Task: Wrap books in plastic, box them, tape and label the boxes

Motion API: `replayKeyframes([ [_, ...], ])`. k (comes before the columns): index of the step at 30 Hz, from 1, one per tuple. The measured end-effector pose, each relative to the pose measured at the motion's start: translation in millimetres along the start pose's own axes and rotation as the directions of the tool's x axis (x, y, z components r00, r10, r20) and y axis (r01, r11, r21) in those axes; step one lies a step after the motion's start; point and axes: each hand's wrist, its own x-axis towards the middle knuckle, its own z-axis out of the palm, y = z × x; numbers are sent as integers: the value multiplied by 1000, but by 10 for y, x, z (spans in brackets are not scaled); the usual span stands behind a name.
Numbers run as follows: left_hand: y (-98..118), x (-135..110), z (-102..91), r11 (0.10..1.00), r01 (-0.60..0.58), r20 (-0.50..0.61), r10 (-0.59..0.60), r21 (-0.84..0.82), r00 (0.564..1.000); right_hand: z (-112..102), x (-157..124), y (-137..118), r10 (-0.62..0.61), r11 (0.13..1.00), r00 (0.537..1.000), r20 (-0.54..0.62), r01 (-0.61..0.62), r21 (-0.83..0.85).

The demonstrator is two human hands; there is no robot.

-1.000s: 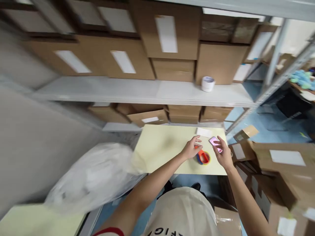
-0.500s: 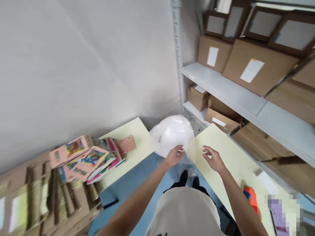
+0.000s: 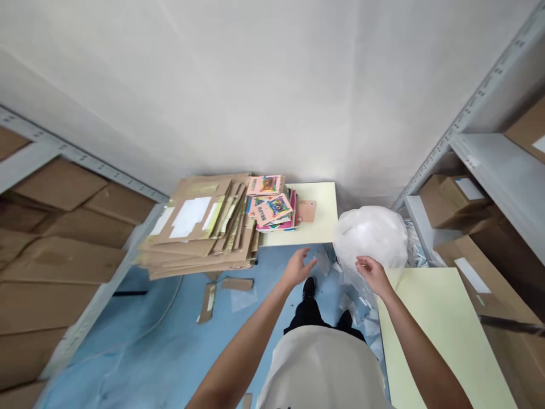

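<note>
Right hand [image 3: 371,274] is reaching with loose, empty fingers, touching the bulging plastic bag [image 3: 369,236] just ahead of it, while left hand [image 3: 299,267] is hovering open farther left.

We have a single head-worn view, looking steeply down and forward past the chest toward the wall corner. Both forearms enter from the bottom edge, close by; floor and shelving lie farther off.

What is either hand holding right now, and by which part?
Nothing is gripped. The left hand is open in mid-air; the right hand is at the lower edge of the white plastic bag, fingers not closed on it.
</note>
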Motion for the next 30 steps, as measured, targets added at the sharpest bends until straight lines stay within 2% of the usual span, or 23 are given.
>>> replayKeyframes([
  [3,-90,266,-380,968,132,-151,-166,-212,974,368,363,-211,-33,996,995,94,41,-83],
  [5,-139,451,-619,890,207,-167,-295,-407,941,673,635,-359,-54,990,991,123,69,-121],
  [7,-176,628,-833,794,234,-139,-369,-562,919,1003,924,-526,-87,981,987,137,109,-160],
  [12,-267,988,-1184,638,230,-62,-401,-735,914,1809,1640,-945,-116,963,973,197,159,-218],
  [15,-353,1113,-1272,610,239,-35,-402,-755,915,2202,1973,-1076,-93,983,967,239,128,-135],
  [17,-414,1160,-1317,623,249,-32,-404,-741,914,2397,2119,-1100,-80,993,968,238,98,-66],
  [19,-468,1190,-1380,646,246,-35,-390,-723,920,2530,2203,-1095,-61,997,975,214,68,-27],
  [22,-522,1214,-1520,673,201,-58,-342,-711,938,2615,2230,-1075,-37,999,983,177,43,-32],
  [26,-529,1218,-1740,719,117,-80,-235,-685,969,2570,2125,-1050,36,996,989,147,-24,-83],
  [30,-457,1234,-1879,773,63,-24,-101,-631,995,2425,1887,-1029,63,998,994,88,-65,22],
])
